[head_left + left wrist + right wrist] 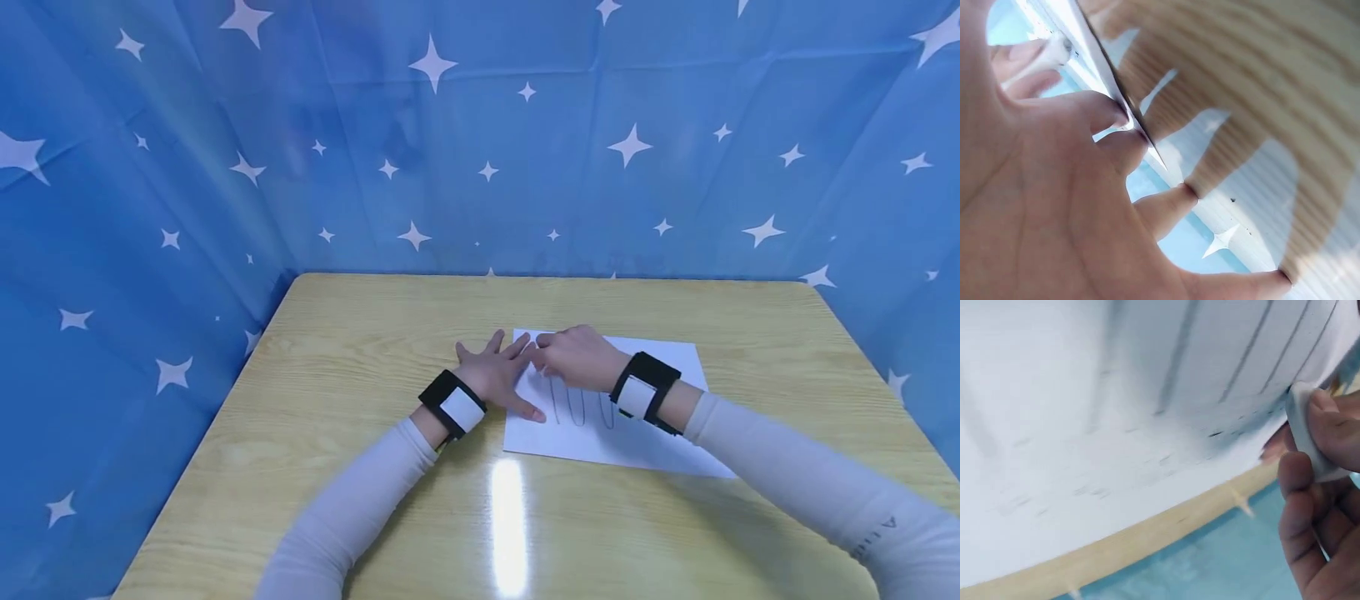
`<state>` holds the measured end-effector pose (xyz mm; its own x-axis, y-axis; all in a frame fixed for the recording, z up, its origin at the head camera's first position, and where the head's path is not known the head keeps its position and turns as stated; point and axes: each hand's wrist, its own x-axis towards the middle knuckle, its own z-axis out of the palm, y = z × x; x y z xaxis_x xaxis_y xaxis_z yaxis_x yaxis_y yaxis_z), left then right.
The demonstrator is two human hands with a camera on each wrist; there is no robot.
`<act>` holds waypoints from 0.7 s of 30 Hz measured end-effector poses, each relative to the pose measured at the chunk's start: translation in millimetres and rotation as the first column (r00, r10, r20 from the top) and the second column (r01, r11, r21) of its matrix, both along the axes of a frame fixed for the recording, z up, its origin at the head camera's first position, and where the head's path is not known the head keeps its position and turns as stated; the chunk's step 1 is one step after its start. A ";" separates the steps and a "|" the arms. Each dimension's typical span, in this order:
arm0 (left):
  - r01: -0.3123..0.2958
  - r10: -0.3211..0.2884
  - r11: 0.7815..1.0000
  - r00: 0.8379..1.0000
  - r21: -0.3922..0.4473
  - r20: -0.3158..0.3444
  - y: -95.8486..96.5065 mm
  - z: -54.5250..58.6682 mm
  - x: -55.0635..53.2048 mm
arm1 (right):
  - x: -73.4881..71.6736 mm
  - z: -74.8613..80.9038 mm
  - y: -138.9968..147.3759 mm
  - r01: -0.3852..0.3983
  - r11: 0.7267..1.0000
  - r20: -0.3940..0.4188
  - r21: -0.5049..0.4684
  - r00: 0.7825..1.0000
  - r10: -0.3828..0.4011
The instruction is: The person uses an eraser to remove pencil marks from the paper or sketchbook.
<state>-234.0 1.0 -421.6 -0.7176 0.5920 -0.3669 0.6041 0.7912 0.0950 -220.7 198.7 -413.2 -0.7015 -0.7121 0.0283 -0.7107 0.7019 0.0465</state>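
A white sheet of paper (652, 454) lies on the wooden table, bearing a wavy dark line (574, 408). Fingers spread wide, my left hand (491, 377) presses on the left edge of the sheet, its thumb on the paper and some fingertips on the wood. My right hand (583, 358) pinches a white eraser (1302, 428) between thumb and fingers, its tip right at the paper near the upper left corner. In the right wrist view, the upper ends of the line's strokes stop short, and dark eraser crumbs (1216, 434) dot the sheet. The eraser's end (1060, 50) also shows in the left wrist view.
The table (360, 333) ends at a blue curtain (450, 192) with white stars, at the back and sides. A bright light reflection (508, 525) falls on the wood in front of the sheet. Both wrists wear black straps.
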 end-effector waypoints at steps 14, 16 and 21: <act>0.015 -0.016 0.999 1.000 -0.031 -0.011 -4.9 -0.4 -3.7 | 14.9 4.6 50.6 0.131 0.991 0.085 -0.015 0.988 -0.129; 0.018 -0.018 0.999 1.000 -0.027 -0.004 -2.5 -6.7 -0.5 | 9.4 -0.3 27.7 0.084 0.995 0.050 -0.055 0.995 -0.082; 0.018 -0.018 1.000 1.000 -0.007 0.006 3.6 -8.6 3.3 | 3.3 -3.7 4.3 0.005 1.000 -0.024 0.002 1.000 -0.005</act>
<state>-230.7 4.5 -430.2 -0.7045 0.6025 -0.3751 0.6180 0.7806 0.0932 -217.4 203.0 -416.9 -0.7040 -0.7089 0.0436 -0.7061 0.7052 0.0647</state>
